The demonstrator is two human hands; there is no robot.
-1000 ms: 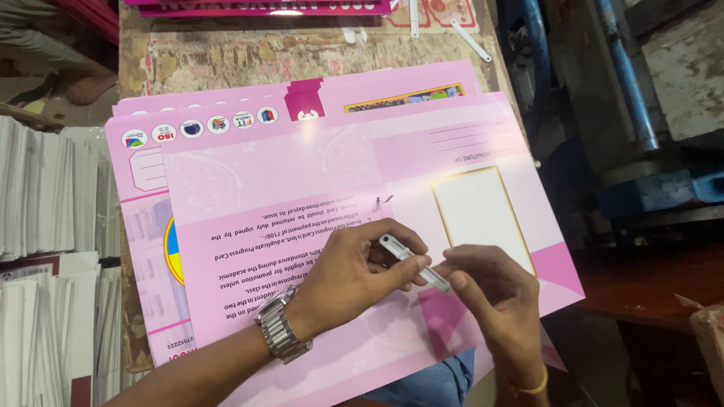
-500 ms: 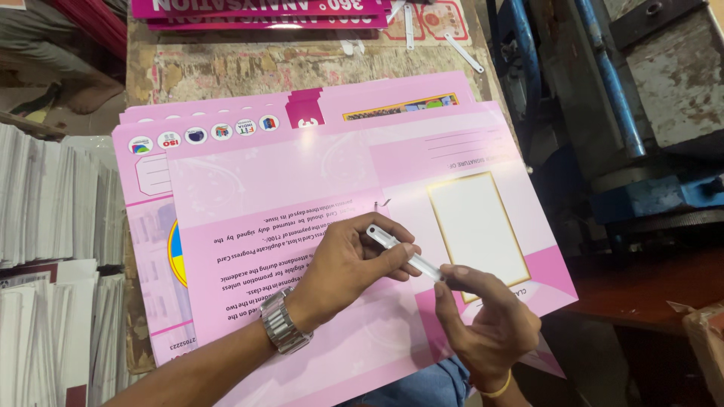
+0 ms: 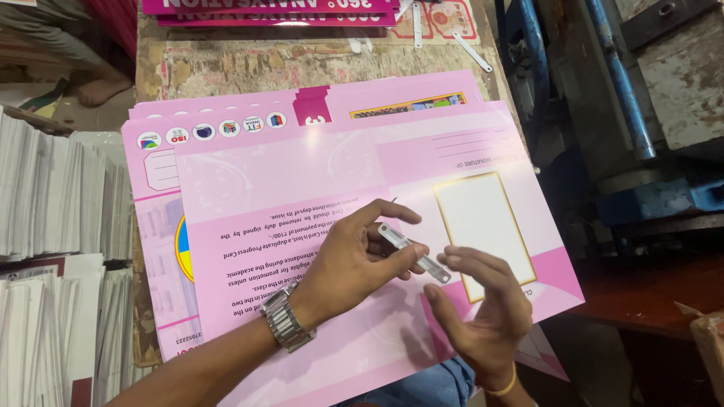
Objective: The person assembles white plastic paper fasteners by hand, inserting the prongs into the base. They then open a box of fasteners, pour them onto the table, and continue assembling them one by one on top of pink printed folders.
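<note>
- Head view, looking down on a worn bench (image 3: 249, 64) carrying printed card stock.
- Left hand (image 3: 354, 260): closed in a pinch on a small metal clip strip (image 3: 413, 252), thumb and fingertips on its far-left end; steel wristwatch (image 3: 286, 325) on the wrist.
- Right hand (image 3: 483, 316): fingers loosely curled and open, grasping nothing for certain; fingertips at or just beside the strip's near-right end, contact not clear; yellow band (image 3: 504, 387) at the wrist.
- Metal clip strip: narrow, flat, silvery, held slantwise just above the top pink sheet (image 3: 302, 188), near the gold-framed white panel (image 3: 483, 230).
- Handling, as judged: light, thin, stiff but likely bendable; smooth and a little slippery; edges possibly sharp. Best taken by the flat faces at one end, between thumb and forefinger, as the left hand has it.
- Top pink sheet: large, glossy card, lying flat on a fanned stack of like pink sheets (image 3: 162, 226), printed side up, text upside down to the viewer.
- Magenta sheets (image 3: 271, 11) at the far edge of the bench; spare metal strips (image 3: 471, 51) lying loose far right.
- White paper stacks (image 3: 53, 203), on edge, at left.
- Blue machine frame (image 3: 626, 98), at right, off the bench.
</note>
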